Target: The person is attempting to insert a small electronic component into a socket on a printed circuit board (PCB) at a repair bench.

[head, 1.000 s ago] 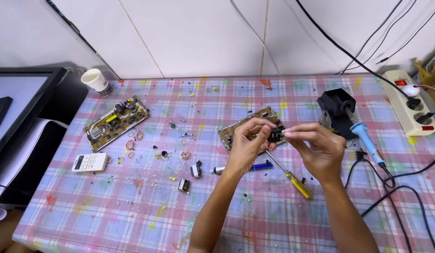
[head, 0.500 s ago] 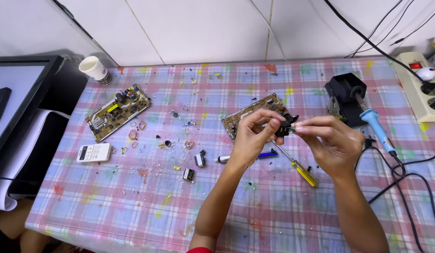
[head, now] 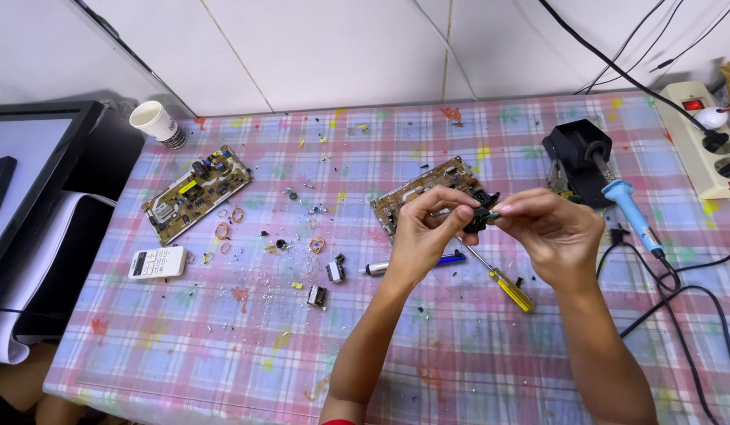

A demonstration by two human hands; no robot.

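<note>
Small black blocky component (head: 480, 212): both hands are pinching it at fingertips, raised above the desk (head: 223, 346). Left hand (head: 424, 236) is curling around its near side, right hand (head: 550, 232) opposite. Yellow-handled screwdriver (head: 502, 282) is lying beneath; tan circuit board (head: 416, 197) just behind.

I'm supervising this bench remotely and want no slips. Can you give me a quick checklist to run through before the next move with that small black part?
1. Both hands on the small black component: left hand and right hand pinch it: ok.
2. Soldering iron parked in its stand: ok.
3. Screwdriver within reach: ok.
4. Circuit board flat on the table: ok.
5. Iron hot: cannot tell.
</note>
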